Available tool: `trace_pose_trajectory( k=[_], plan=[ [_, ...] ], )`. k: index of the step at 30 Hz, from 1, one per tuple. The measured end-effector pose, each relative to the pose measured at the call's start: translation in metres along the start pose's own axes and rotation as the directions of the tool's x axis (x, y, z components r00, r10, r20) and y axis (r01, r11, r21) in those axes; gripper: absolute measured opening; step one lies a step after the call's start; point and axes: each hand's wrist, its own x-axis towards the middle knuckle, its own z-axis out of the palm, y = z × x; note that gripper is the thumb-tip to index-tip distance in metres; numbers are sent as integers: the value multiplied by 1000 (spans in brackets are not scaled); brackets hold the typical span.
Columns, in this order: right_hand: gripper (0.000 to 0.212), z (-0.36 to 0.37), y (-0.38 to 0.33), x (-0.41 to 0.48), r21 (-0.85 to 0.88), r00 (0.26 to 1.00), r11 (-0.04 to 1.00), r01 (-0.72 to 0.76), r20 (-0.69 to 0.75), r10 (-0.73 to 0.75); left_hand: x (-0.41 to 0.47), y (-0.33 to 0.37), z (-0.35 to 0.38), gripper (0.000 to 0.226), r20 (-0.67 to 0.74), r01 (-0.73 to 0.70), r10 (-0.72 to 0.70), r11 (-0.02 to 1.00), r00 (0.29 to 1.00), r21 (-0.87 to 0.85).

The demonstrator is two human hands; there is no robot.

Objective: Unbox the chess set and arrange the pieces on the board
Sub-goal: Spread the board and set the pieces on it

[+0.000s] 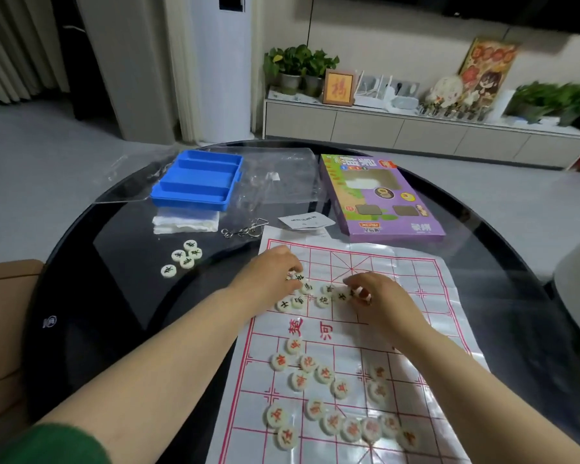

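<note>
My left hand (pixel 275 272) curls its fingers on one of the black-lettered pieces (pixel 315 294) on the far half of the paper board (pixel 416 296) — my right hand (pixel 379 293) pinches another. Red-lettered pieces (pixel 315 390) lie scattered on the near half; the purple box (pixel 379 195) sits far right on the bench (pixel 131 296).
</note>
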Motion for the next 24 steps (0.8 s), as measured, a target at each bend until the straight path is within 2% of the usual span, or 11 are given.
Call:
trace_pose_trajectory(
  k=[4,12,16,20,24],
  plan=[
    [31,0,5,3,-1,1000,1000,5,3,-5,0,-3,4,34,34,5,-5,1000,999,14],
    [37,3,9,8,-13,998,998,-66,-8,66,0,-17,0,31,-25,55,-54,998,998,34],
    [36,1,7,9,-12,997,998,-64,-31,64,0,-18,1,38,-25,47,-48,998,999,-48],
    [34,-4,-5,13,22,997,1000,-6,-73,7,-10,-29,-2,52,-50,41,-48,989,998,-140],
    [32,0,-36,26,31,995,994,102,-28,-101,-25,-48,-9,51,-108,82,-108,972,988,-219]
  ],
)
